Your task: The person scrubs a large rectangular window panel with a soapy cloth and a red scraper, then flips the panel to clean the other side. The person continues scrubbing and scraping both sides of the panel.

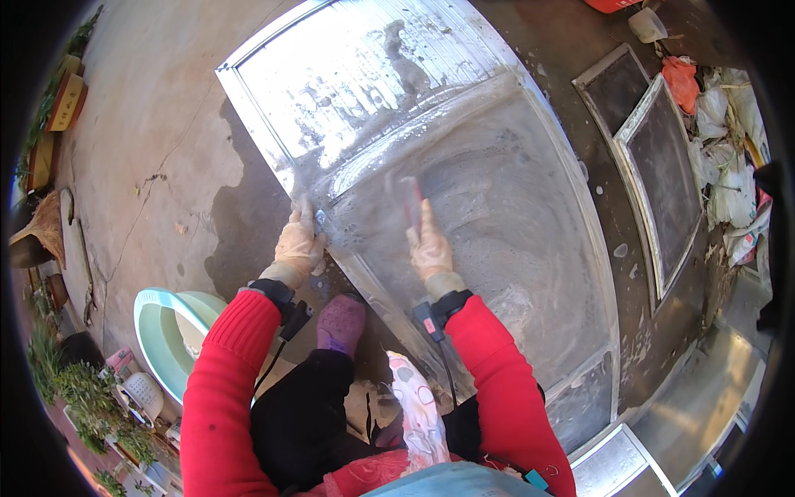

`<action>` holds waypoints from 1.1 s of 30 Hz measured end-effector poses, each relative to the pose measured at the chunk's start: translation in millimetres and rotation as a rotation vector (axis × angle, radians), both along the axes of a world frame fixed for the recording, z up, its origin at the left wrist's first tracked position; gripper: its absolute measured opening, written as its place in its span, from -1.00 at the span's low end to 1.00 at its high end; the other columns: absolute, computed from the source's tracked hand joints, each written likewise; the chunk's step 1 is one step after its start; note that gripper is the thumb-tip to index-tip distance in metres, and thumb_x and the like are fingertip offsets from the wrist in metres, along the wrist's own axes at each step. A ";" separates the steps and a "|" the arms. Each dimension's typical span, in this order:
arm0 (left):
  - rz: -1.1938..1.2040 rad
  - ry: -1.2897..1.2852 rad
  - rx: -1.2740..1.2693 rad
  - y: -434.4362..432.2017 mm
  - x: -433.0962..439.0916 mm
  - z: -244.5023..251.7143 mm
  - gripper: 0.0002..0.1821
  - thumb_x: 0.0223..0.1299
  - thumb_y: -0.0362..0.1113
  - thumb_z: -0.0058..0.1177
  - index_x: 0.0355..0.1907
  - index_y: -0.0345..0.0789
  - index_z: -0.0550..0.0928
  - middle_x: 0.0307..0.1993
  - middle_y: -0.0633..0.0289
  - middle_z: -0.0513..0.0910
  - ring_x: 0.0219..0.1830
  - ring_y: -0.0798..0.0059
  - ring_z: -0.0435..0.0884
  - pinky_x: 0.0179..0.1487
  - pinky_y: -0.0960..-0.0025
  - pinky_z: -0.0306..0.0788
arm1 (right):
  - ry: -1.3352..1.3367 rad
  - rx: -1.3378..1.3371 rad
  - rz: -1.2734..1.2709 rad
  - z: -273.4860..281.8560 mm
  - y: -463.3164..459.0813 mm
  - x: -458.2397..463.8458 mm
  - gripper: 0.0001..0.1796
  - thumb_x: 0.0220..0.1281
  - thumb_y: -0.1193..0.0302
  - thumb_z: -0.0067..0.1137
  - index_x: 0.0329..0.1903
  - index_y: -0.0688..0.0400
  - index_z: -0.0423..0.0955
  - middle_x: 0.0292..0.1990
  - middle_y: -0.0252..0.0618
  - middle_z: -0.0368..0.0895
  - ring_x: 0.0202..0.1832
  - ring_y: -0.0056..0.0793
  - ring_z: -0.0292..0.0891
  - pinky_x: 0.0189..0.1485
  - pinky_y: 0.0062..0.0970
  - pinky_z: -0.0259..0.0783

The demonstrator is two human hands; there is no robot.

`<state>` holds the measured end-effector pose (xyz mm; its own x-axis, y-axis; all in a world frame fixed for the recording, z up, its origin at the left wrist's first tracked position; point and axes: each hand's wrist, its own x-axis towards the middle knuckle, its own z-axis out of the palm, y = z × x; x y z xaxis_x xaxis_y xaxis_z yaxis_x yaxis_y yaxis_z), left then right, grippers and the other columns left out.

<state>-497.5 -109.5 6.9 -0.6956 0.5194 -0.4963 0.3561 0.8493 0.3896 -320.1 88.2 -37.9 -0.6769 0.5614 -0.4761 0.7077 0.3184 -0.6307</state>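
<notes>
A large metal-framed door point(351, 251) lies flat before me. Its ribbed upper panel point(348, 68) and grey lower panel point(528, 205) are wet and smeared with dirty suds. My left hand point(298, 245), in a pale glove, grips the door's near left edge, its fingers and thumb on either side of the frame. Over the lower panel, my right hand point(431, 251), gloved too, holds a brush point(413, 202) by its red handle. Motion blurs the brush head, so its contact with the panel cannot be told.
Left of my legs stands a pale green basin point(146, 338). Two framed screens point(661, 186) lie at right beside plastic bags point(736, 192). The concrete point(239, 255) around the door is wet. Straps with cables circle both wrists. Potted plants point(93, 404) line the left side.
</notes>
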 end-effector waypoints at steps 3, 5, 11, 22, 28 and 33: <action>0.007 -0.013 -0.030 1.5 -1.2 0.4 -0.11 0.09 -0.31 0.14 0.47 -0.34 0.05 0.27 -0.23 0.34 0.19 -0.19 0.43 0.23 0.07 0.37 | -0.061 -0.116 0.319 2.4 2.9 25.2 -0.22 0.38 0.26 0.07 0.54 -0.17 -0.10 0.13 0.11 0.52 0.13 0.11 0.49 0.18 -0.13 0.39; 0.004 -0.013 -0.027 -0.3 -1.0 -0.1 -0.11 0.09 -0.31 0.14 0.47 -0.33 0.05 0.27 -0.22 0.34 0.20 -0.19 0.43 0.24 0.07 0.37 | 0.064 -0.021 0.083 6.2 57.0 34.5 -0.23 0.39 0.25 0.07 0.54 -0.15 -0.08 0.08 0.09 0.58 0.09 0.04 0.55 0.13 -0.18 0.43; 0.002 -0.004 -0.005 -1.3 1.7 -3.5 -0.13 0.10 -0.34 0.08 0.47 -0.33 0.04 0.29 -0.23 0.31 0.21 -0.19 0.42 0.24 0.07 0.37 | -0.116 0.029 -0.342 17.1 62.9 36.7 -0.27 0.43 0.20 0.03 0.54 -0.11 -0.05 0.01 0.13 0.61 0.01 -0.09 0.61 0.06 -0.23 0.47; -0.043 0.022 -0.042 -4.8 0.8 -8.8 -0.16 0.13 -0.38 0.02 0.48 -0.32 0.01 0.31 -0.25 0.30 0.21 -0.22 0.42 0.26 0.08 0.36 | 0.122 -0.161 -0.638 24.0 92.7 8.8 -0.28 0.47 0.16 -0.03 0.54 -0.04 -0.09 0.05 0.02 0.58 -0.01 -0.24 0.57 0.05 -0.39 0.46; -0.021 0.024 -0.002 -3.3 -1.7 -11.8 -0.15 0.16 -0.30 0.07 0.48 -0.33 0.01 0.28 -0.27 0.33 0.19 -0.23 0.43 0.23 0.07 0.38 | -0.155 -0.028 0.161 15.6 0.5 10.5 -0.20 0.37 0.12 0.07 0.54 -0.14 -0.10 0.03 0.10 0.61 0.09 0.01 0.56 0.19 -0.15 0.42; -0.072 0.050 -0.007 -9.7 -1.5 -16.3 -0.18 0.23 -0.21 0.04 0.47 -0.32 0.02 0.24 -0.24 0.36 0.15 -0.22 0.46 0.19 0.06 0.39 | 0.225 0.127 -0.511 2.2 89.0 25.8 -0.28 0.42 0.18 0.00 0.53 -0.13 -0.06 0.09 0.10 0.57 0.10 0.01 0.55 0.18 -0.21 0.43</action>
